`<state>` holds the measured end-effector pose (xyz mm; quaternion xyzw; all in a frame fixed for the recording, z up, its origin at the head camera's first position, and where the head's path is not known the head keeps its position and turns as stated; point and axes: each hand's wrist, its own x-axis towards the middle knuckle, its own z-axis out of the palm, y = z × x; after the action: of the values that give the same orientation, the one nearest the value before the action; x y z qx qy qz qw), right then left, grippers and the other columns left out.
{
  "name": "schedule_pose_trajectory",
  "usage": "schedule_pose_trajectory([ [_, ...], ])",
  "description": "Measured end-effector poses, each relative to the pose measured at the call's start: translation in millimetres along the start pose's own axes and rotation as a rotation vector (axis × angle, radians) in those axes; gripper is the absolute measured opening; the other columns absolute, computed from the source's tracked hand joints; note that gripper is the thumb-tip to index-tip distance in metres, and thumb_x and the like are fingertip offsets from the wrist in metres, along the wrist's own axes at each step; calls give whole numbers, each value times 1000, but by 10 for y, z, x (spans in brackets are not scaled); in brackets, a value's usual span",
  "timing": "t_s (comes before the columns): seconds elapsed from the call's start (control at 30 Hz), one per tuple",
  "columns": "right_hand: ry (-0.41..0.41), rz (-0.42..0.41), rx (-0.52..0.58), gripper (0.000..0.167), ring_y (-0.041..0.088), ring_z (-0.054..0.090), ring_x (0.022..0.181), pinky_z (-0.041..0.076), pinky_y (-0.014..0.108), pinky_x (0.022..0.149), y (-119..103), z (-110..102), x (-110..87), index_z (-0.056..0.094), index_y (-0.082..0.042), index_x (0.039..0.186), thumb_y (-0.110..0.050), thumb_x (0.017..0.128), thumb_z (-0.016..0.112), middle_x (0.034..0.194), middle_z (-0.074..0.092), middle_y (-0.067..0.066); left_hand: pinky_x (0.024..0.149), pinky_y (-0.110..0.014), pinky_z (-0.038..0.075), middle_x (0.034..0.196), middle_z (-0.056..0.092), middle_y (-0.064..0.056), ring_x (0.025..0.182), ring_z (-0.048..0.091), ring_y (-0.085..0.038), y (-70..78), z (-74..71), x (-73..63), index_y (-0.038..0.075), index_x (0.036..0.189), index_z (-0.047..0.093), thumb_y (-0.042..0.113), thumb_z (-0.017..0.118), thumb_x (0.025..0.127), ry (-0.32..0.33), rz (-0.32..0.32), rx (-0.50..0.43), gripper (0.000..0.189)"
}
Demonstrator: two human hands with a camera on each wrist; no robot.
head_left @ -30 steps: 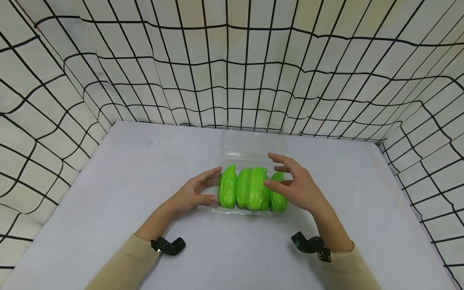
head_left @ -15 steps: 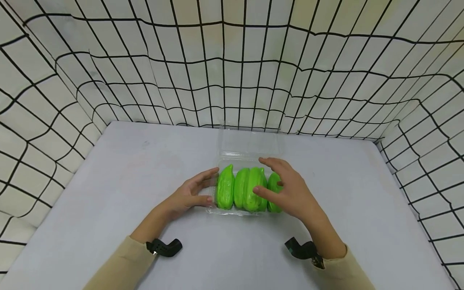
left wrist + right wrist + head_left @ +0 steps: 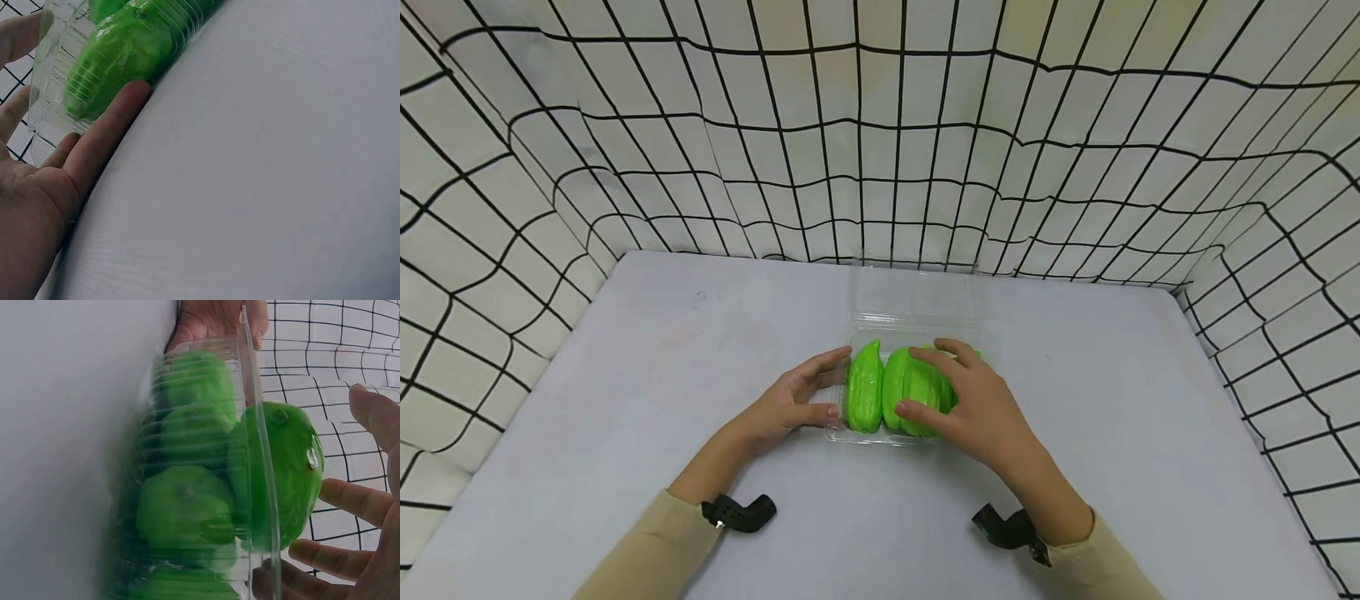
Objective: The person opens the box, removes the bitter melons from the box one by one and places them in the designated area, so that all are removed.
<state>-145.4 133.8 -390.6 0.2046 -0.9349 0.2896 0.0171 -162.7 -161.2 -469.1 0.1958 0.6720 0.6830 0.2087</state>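
A clear hinged plastic box point(image 3: 865, 440) holds several glossy green, ribbed, long vegetables point(image 3: 866, 392), one tapering to a stem-like tip. In the right wrist view, one green vegetable point(image 3: 290, 465) sits on top of the others and rises above the rim. My left hand point(image 3: 793, 398) is at the box's left end, thumb and fingers spread fairly straight along the wall. The left wrist view has one finger point(image 3: 109, 134) against the low side. My right hand point(image 3: 973, 400) reaches over the right-hand vegetables, fingers spread, fingertips right at the top one. It covers the box's right part.
The box's lid point(image 3: 917, 292) is folded back at the rear. A white table point(image 3: 700, 333) lies under everything. Black netting point(image 3: 895, 154) over white sheeting encloses the back and both sides. Each wrist carries a black camera mount point(image 3: 741, 512).
My right hand has moved left and lower, from the right-end vegetable to the middle ones, fingers coming over the top one. The left hand keeps its place on the box.
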Motion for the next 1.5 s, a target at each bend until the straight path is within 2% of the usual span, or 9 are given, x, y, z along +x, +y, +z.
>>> schedule_pose_trajectory([
  [0.37, -2, 1, 1, 63, 33, 54, 128, 48, 55, 99, -17, 60, 0, 62, -28, 136, -60, 83, 71, 148, 47, 7, 103, -30, 45, 163, 26, -8, 146, 31, -34, -7, -15, -4, 14, 159, 26, 8, 70, 90, 0, 2, 3, 81],
  [0.67, -11, 9, -5, 56, 34, 57, 125, 51, 54, 96, -2, 86, -8, 64, -28, 133, -55, 85, 72, 150, 45, 10, 103, -29, 45, 162, 28, -6, 145, 32, -34, -15, -7, -2, 14, 158, 26, 7, 70, 90, -1, 2, 1, 81],
  [0.83, -5, 14, 19, 52, 34, 57, 124, 52, 51, 94, 1, 91, -6, 65, -26, 132, -48, 85, 73, 150, 46, 11, 103, -29, 45, 162, 28, -6, 145, 32, -34, -17, -8, -3, 14, 158, 26, 8, 70, 90, -1, 1, 4, 81],
  [1.03, 25, 6, 58, 48, 30, 61, 117, 54, 47, 87, 4, 88, 4, 67, -24, 128, -41, 83, 74, 149, 47, 10, 104, -30, 44, 163, 27, -6, 145, 32, -33, 7, 3, -9, 15, 158, 27, 8, 70, 90, 3, -5, 17, 81],
  [1.33, 54, -9, 64, 46, 31, 62, 118, 53, 50, 89, 35, 54, 17, 67, -23, 126, -35, 82, 73, 149, 47, 10, 109, -39, 40, 163, 26, -8, 145, 31, -32, 2, -4, -7, 20, 158, 29, 8, 69, 91, -2, 2, 23, 79],
  [1.5, 70, -6, 67, 46, 28, 63, 112, 54, 43, 83, 55, 12, 26, 67, -23, 127, -33, 82, 73, 150, 46, 8, 111, -47, 37, 163, 26, -7, 146, 31, -32, -3, -15, 2, 19, 158, 28, 5, 67, 91, 0, 2, 24, 79],
])
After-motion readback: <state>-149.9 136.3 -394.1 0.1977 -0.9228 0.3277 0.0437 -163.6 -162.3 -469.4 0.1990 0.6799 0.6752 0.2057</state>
